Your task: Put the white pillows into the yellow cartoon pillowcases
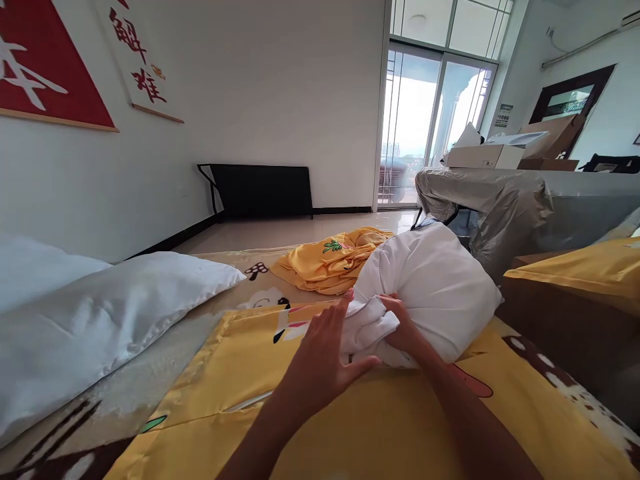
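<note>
A plump white pillow [435,287] lies on a flat yellow printed pillowcase [250,373] spread over the bed. My left hand [325,353] rests against the pillow's bunched near corner, fingers stretched flat and thumb out. My right hand [405,330] is closed on that bunched white corner of the pillow, pinching the fabric. Both forearms reach in from the bottom of the view.
Another white pillow [100,320] lies at the left. A crumpled yellow pillowcase [330,263] sits behind the hands. To the right stand a plastic-wrapped piece of furniture [525,200] with cardboard boxes [490,155] on top, and a brown edge with yellow cloth [585,270].
</note>
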The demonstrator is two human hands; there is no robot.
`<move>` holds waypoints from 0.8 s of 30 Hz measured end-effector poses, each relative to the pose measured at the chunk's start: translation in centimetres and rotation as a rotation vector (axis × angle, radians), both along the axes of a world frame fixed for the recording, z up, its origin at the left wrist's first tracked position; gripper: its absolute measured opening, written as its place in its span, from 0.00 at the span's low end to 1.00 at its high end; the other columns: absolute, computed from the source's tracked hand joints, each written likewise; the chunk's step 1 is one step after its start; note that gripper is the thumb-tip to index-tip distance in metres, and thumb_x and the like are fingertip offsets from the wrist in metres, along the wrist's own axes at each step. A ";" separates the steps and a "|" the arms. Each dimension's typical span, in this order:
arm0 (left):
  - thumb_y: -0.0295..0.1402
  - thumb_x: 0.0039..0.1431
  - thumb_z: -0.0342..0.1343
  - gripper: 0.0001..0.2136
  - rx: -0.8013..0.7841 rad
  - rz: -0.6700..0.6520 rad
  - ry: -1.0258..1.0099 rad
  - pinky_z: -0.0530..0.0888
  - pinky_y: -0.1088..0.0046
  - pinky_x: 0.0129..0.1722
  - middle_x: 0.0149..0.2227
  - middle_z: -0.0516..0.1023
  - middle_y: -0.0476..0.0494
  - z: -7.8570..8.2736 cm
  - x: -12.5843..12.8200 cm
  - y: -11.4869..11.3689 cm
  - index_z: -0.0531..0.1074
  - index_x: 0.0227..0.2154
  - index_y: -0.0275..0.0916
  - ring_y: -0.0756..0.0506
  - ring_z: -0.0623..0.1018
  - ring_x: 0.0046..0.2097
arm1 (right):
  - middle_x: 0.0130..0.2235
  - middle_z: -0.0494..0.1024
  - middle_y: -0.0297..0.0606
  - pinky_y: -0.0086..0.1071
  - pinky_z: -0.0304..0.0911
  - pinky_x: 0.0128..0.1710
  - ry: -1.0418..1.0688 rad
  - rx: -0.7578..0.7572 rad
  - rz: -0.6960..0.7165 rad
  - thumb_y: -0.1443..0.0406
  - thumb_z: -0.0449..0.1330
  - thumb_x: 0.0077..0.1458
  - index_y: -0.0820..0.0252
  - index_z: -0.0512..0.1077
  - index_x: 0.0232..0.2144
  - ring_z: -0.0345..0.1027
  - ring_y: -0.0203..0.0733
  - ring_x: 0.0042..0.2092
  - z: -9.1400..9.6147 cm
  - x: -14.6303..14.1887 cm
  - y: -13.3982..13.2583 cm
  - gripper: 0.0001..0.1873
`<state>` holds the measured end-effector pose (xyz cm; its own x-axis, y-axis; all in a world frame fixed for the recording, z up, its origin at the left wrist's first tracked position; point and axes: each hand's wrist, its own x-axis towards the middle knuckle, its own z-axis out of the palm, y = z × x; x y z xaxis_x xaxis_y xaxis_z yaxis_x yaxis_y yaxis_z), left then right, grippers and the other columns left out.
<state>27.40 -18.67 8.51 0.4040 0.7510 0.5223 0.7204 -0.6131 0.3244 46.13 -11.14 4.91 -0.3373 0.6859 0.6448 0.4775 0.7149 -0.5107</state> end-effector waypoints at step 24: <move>0.39 0.54 0.56 0.14 -0.325 -0.017 -0.681 0.68 0.68 0.47 0.46 0.78 0.45 -2.4 0.1 3.3 0.75 0.41 0.39 0.41 0.74 0.48 | 0.58 0.65 0.36 0.37 0.52 0.55 -0.477 -0.069 0.042 0.71 0.56 0.46 0.47 0.55 0.61 0.57 0.43 0.57 5.7 2.5 -6.9 0.39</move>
